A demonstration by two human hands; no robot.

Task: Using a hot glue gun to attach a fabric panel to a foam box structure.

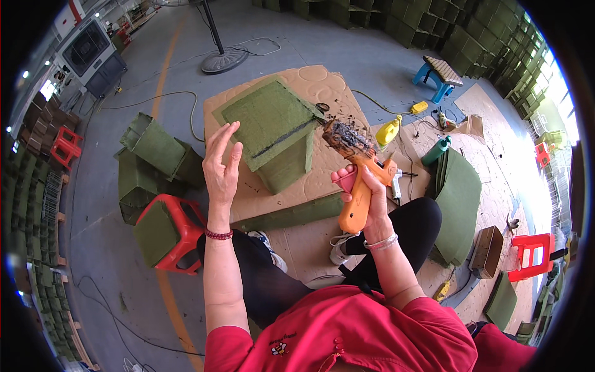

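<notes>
"Fingers (342,175), your right hand (374,199)?"
"Curled round one orange hot-glue gun (356,209), blackened barrel (347,137) beside the green felt panel (266,118), above cardboard (322,180)."
"Your left hand (221,166)?"
"Opened out, holding nothing, near the panel's left side."

Beyond the left hand (222,170), the upper edge is cropping a dark pole (214,26) while the right hand (377,208) is partly hiding an orange glue gun (356,209).
</notes>
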